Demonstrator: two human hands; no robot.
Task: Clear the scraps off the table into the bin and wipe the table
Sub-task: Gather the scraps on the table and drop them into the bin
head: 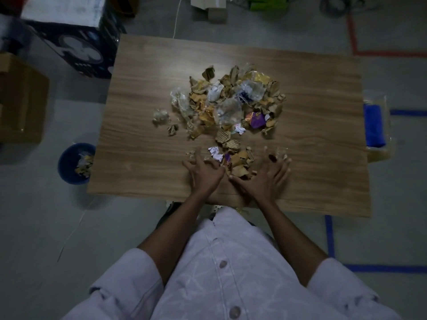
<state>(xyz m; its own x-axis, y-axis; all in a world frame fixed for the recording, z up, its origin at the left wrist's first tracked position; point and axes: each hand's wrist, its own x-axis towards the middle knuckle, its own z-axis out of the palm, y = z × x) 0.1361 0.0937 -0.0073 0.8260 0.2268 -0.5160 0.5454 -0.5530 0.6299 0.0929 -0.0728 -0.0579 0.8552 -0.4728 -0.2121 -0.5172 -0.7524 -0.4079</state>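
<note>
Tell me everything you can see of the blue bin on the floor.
The blue bin is round, open-topped and looks like plastic. It stands upright on the grey floor, by the near left corner of the table, whose edge hides part of its right rim. Brown and white scraps lie inside, filling it only partly. No hand touches it; whether it touches the table cannot be told.

This looks like a lab workroom. Blue tape (329,236) and red tape (351,35) mark the grey concrete floor (34,215). A cardboard box (20,98) and a cable (176,17) lie about.
</note>
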